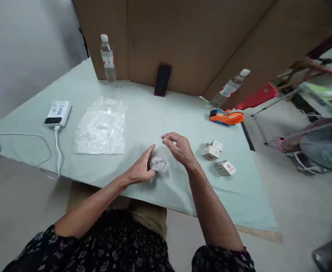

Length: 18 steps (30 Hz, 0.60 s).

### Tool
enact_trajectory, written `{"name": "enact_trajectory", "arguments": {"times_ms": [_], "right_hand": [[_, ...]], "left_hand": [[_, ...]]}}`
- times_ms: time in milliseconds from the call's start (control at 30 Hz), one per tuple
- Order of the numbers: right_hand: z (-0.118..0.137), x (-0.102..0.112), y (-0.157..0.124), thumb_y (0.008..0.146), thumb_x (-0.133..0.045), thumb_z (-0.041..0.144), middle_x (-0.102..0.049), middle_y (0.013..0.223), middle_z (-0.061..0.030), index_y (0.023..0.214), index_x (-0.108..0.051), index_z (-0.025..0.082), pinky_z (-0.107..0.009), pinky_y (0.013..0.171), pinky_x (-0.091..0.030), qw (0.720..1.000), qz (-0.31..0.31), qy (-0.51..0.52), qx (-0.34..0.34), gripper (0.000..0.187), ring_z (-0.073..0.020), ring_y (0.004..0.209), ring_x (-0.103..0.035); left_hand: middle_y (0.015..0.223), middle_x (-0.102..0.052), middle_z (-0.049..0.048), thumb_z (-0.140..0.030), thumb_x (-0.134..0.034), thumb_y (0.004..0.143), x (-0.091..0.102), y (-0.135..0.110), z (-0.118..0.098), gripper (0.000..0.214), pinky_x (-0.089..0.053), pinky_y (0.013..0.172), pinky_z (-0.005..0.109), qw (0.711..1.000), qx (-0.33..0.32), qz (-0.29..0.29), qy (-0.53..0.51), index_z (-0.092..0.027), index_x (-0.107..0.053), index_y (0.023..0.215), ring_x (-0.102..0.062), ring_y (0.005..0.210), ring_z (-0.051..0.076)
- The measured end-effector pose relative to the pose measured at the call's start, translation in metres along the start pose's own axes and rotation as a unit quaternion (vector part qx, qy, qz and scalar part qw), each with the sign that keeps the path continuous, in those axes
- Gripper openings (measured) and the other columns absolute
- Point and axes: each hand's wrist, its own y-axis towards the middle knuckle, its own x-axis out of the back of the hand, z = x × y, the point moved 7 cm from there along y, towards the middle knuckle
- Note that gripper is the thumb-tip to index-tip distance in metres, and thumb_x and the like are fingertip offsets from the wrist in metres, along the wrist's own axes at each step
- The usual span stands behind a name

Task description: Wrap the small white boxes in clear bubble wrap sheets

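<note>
A small bundle in clear bubble wrap [158, 164] is upright near the front of the table. My left hand [142, 166] grips its left side, thumb low and fingers curved behind it. Just above and to the right, my right hand [179, 148] is raised with thumb and forefinger pinched together. Something clear and faint seems to be at those fingertips, too thin to make out. To the right of my right hand stand several small printed boxes [211, 152], with one box [225, 168] set slightly apart. A flat sheet of bubble wrap [100, 128] lies on the left.
An orange tape dispenser [230, 118] lies at the right edge of the table [143, 113]. Water bottles [108, 62] and a dark phone [162, 80] stand against the cardboard screen [166, 41]. A white power bank [58, 113] with a cable [58, 151] is at left. A person's leg [321, 145] shows at right.
</note>
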Motion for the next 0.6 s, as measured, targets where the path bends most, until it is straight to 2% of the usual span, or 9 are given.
{"name": "enact_trajectory", "arguments": {"times_ms": [133,267,333,433,500,533,600], "right_hand": [[-0.012,0.002,0.017,0.082,-0.054,0.034,-0.073,0.089,-0.0056,0.074,-0.067,0.019,-0.029,0.071,-0.045,1.0,-0.009,0.001,-0.023,0.021,-0.018,0.081,-0.062],[-0.03,0.005,0.027,0.084,-0.055,0.038,-0.063,0.068,0.0005,0.076,-0.066,0.018,-0.028,0.065,-0.042,0.998,-0.034,0.014,-0.051,0.025,-0.0144,0.065,-0.054],[-0.032,0.011,0.024,0.085,-0.055,0.04,-0.063,0.069,0.0004,0.075,-0.065,0.018,-0.029,0.068,-0.043,0.997,-0.066,0.016,-0.048,0.026,-0.0147,0.067,-0.054],[-0.023,0.03,-0.002,0.089,-0.054,0.042,-0.067,0.084,-0.0024,0.088,-0.067,0.019,-0.031,0.075,-0.047,0.984,-0.174,0.02,-0.039,0.027,-0.0165,0.077,-0.058],[-0.016,0.035,-0.027,0.09,-0.053,0.043,-0.068,0.086,-0.0029,0.095,-0.066,0.019,-0.031,0.074,-0.048,0.972,-0.228,0.025,-0.051,0.028,-0.0166,0.076,-0.059],[-0.012,0.031,-0.039,0.09,-0.054,0.044,-0.067,0.083,-0.0027,0.094,-0.066,0.02,-0.031,0.071,-0.048,0.972,-0.224,0.021,-0.061,0.028,-0.0163,0.073,-0.059],[-0.006,0.011,-0.054,0.086,-0.061,0.047,-0.068,0.084,-0.0039,0.093,-0.067,0.02,-0.031,0.07,-0.048,0.984,-0.165,-0.012,-0.067,0.029,-0.0166,0.07,-0.058]], "left_hand": [[0.146,-0.045,0.0182,-0.022,-0.065,0.066,0.006,0.004,0.011,0.099,-0.031,0.117,0.05,0.992,0.028,-0.021,-0.121,-0.011,-0.022,0.154,-0.045,0.135,0.034],[0.117,-0.063,0.0112,-0.025,-0.065,0.071,0.011,0.014,0.016,0.077,-0.044,0.102,0.039,0.967,0.056,-0.077,-0.235,-0.011,-0.042,0.143,-0.059,0.112,0.025],[0.103,-0.066,0.0072,-0.025,-0.066,0.073,0.011,0.021,0.016,0.062,-0.046,0.095,0.033,0.959,0.072,-0.101,-0.253,-0.012,-0.054,0.132,-0.062,0.099,0.02],[0.088,-0.068,0.0033,-0.025,-0.067,0.074,0.01,0.03,0.017,0.036,-0.047,0.082,0.027,0.957,0.096,-0.122,-0.245,-0.012,-0.066,0.107,-0.061,0.082,0.015],[0.079,-0.067,0.0009,-0.026,-0.068,0.073,0.011,0.035,0.018,0.023,-0.044,0.073,0.025,0.959,0.107,-0.135,-0.227,-0.012,-0.068,0.091,-0.058,0.073,0.013],[0.074,-0.065,-0.0005,-0.028,-0.068,0.073,0.012,0.036,0.018,0.019,-0.042,0.069,0.024,0.959,0.111,-0.144,-0.215,-0.013,-0.068,0.085,-0.055,0.069,0.012],[0.065,-0.058,-0.0031,-0.032,-0.069,0.073,0.014,0.038,0.016,0.019,-0.038,0.063,0.023,0.959,0.113,-0.162,-0.202,-0.014,-0.066,0.075,-0.049,0.063,0.01]]}}
